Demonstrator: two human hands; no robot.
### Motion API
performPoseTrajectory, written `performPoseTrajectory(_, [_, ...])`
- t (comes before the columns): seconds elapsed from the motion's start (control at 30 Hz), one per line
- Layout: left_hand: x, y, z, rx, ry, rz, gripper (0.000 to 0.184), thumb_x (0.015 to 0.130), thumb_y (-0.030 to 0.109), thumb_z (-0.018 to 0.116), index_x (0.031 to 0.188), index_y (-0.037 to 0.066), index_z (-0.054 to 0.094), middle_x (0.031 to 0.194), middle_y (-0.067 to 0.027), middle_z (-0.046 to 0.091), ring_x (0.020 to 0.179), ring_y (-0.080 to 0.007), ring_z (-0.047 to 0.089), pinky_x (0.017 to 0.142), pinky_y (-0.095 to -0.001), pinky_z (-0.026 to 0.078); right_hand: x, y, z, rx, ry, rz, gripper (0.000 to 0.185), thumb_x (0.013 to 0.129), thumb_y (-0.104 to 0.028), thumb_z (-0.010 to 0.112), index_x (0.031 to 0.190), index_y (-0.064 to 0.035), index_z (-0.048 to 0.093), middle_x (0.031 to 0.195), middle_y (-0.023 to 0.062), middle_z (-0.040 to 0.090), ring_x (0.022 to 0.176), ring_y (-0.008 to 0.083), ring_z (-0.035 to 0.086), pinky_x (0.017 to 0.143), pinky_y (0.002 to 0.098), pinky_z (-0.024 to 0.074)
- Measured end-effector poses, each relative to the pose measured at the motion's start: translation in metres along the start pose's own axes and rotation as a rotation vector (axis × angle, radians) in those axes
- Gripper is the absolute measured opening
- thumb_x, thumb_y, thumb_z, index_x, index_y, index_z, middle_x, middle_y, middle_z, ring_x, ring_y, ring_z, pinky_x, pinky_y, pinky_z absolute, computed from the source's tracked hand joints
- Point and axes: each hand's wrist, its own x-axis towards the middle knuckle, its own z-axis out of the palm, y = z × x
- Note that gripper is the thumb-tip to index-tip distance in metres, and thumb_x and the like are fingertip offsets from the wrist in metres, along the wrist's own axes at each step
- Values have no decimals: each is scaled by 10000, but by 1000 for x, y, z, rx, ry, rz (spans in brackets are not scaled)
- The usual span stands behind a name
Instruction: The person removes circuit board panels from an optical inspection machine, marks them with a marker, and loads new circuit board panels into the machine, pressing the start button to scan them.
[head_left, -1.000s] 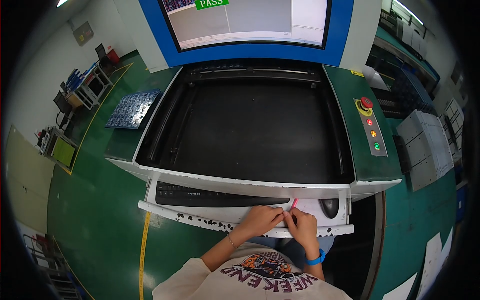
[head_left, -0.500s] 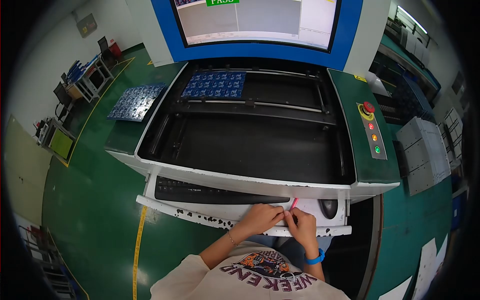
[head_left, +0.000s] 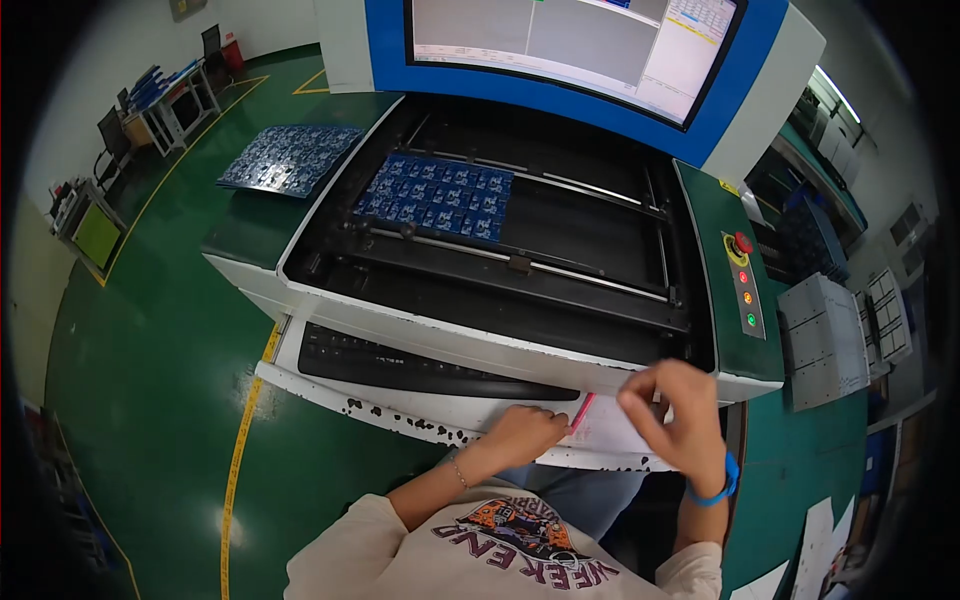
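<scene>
My left hand [head_left: 525,437] rests at the front edge of the keyboard shelf, its fingers curled together; whether anything is inside them is hidden. A pink pen [head_left: 583,410] lies beside its fingertips. My right hand [head_left: 683,415] is raised over the right end of the shelf, slightly blurred, with thumb and fingers apart and nothing seen between them. Left of the hands is a black keyboard [head_left: 420,368]. A blue circuit board panel [head_left: 437,197] lies between the rails of the machine bay, beyond both hands.
More blue panels [head_left: 290,158] lie on the machine's green left ledge. A monitor [head_left: 560,40] stands behind the bay. Buttons and a red knob [head_left: 743,243] are on the right ledge. White boxes [head_left: 825,340] stand further right.
My right hand has moved away from my left, up and to the right, and its fingers have opened. The rails and blue panel have come forward in the bay. The view has tilted.
</scene>
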Motion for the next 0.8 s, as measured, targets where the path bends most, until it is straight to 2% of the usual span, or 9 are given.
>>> performPoseTrajectory(0.13, [-22,1,-18,0,175,92,135,933,215,565,903,98,624,779,-81,601,759,-286,634,683,-396,513,105,34,23,-142,96,-34,180,883,-223,672,840,-47,672,772,109,674,680,268,662,595,348,514])
performPoseTrajectory(0.2, [-35,-4,-30,1,283,54,127,926,209,578,894,95,625,778,-73,598,759,-276,627,693,-390,511,156,59,53,-268,-127,166,395,948,-409,561,893,-45,703,845,143,695,745,309,676,642,396,538])
performPoseTrajectory(0.27, [-50,-10,-49,30,411,-24,112,907,186,611,867,84,633,780,-54,593,752,-260,604,707,-378,502,198,65,87,-352,-313,342,644,900,-629,512,912,-19,715,878,175,702,792,325,687,680,413,545])
performPoseTrajectory(0.3, [-57,-16,-55,32,418,-32,112,907,186,611,867,84,633,780,-54,593,752,-260,604,707,-378,502,210,62,99,-351,-318,332,644,900,-629,512,912,-19,715,878,175,702,792,325,687,680,413,545])
performPoseTrajectory(0.4, [-80,-33,-68,92,558,-150,84,895,160,624,869,83,644,797,-47,599,735,-261,589,687,-367,489,224,73,131,-208,-300,479,893,684,-799,630,948,51,692,926,221,699,880,352,692,754,402,547])
performPoseTrajectory(0.53, [-109,-48,-85,190,667,-315,72,888,149,624,899,91,664,867,-64,608,829,-280,581,731,-404,454,210,114,119,15,-276,489,905,664,-724,726,984,121,674,928,252,692,871,324,688,761,370,539])
performPoseTrajectory(0.67, [-134,-65,-80,268,695,-429,123,885,167,629,983,93,625,1114,-91,593,1059,-302,561,902,-429,434,177,131,70,149,-312,611,652,714,-579,795,820,56,693,714,106,661,642,166,614,593,264,472])
performPoseTrajectory(0.73, [-141,-70,-78,263,714,-452,131,884,165,628,993,93,622,1141,-99,586,1083,-312,552,912,-437,429,161,141,39,162,-296,809,540,786,-458,785,892,59,671,776,92,670,676,146,625,619,238,488])
performPoseTrajectory(0.8, [-142,-70,-73,241,740,-470,146,880,159,627,1009,92,614,1209,-122,571,1144,-339,528,953,-459,409,132,158,13,603,-13,691,412,847,-312,752,1017,47,643,898,94,679,759,138,654,674,221,520])
